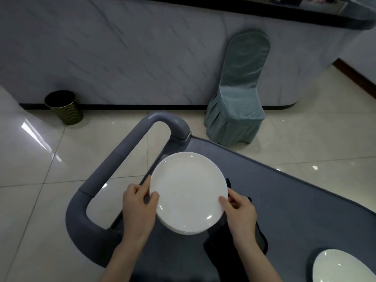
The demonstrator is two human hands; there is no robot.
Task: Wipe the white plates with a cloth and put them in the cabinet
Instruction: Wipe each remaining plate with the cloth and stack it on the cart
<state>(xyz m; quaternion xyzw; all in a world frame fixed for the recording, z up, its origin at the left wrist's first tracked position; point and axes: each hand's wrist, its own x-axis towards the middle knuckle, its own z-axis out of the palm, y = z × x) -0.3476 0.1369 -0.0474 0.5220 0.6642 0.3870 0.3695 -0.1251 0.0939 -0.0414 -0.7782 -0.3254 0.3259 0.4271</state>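
A: Head view first. Where's the plate?

B: I see the white plate (189,190) over the near corner of the grey cart (305,210), beside its looped handle (114,176). My left grip (140,206) pinches the left rim, thumb on top and fingers curled under. My right grip (240,212) pinches the right rim the same way.

A: Anything under it?

B: Another white rim (183,231) shows below its near edge; I can't tell whether they touch. A dark cloth (217,255) lies on the cart beneath my right wrist.

A: And beyond?

B: A second plate (341,267) sits on the cart at bottom right, well apart. On the tiled floor (40,159) stand a chair (240,94) in a teal cover and a dark bin (63,106).
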